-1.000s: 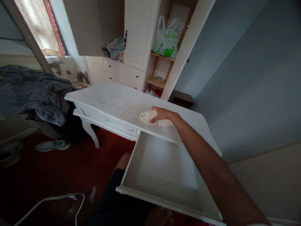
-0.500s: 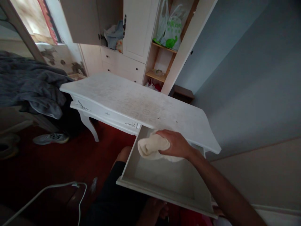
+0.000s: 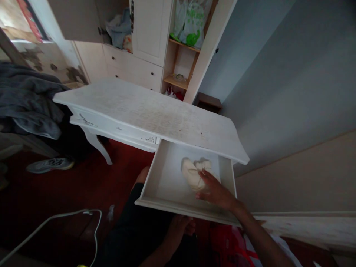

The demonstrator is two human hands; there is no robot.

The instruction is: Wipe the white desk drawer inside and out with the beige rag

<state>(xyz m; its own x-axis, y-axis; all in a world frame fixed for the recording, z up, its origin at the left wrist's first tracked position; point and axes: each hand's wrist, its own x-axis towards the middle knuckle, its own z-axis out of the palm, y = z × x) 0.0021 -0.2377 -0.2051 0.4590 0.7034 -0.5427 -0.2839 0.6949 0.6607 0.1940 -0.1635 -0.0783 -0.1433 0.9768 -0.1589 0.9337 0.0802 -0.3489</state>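
Observation:
A cream cloth (image 3: 194,173) lies bunched on the floor of the open white drawer (image 3: 164,202) of a white desk (image 3: 133,107). My right hand (image 3: 215,191) reaches into the drawer and rests flat on the cloth's near edge, fingers stretched out over it. My left hand (image 3: 180,228) sits just below the drawer's front edge, pressed against its underside; its fingers are mostly hidden in shadow. My dark-clothed knee is under the drawer.
A wardrobe (image 3: 147,33) with open doors, plastic bags (image 3: 190,22) and clothes stands behind the desk. A grey blanket (image 3: 25,100) lies at left, a sneaker (image 3: 48,165) and a white cable (image 3: 55,218) on the red floor. A grey wall is close on the right.
My right hand carried the cloth off the desktop, down into the open drawer, and now lies flat on it there. The view has tilted down and shifted right.

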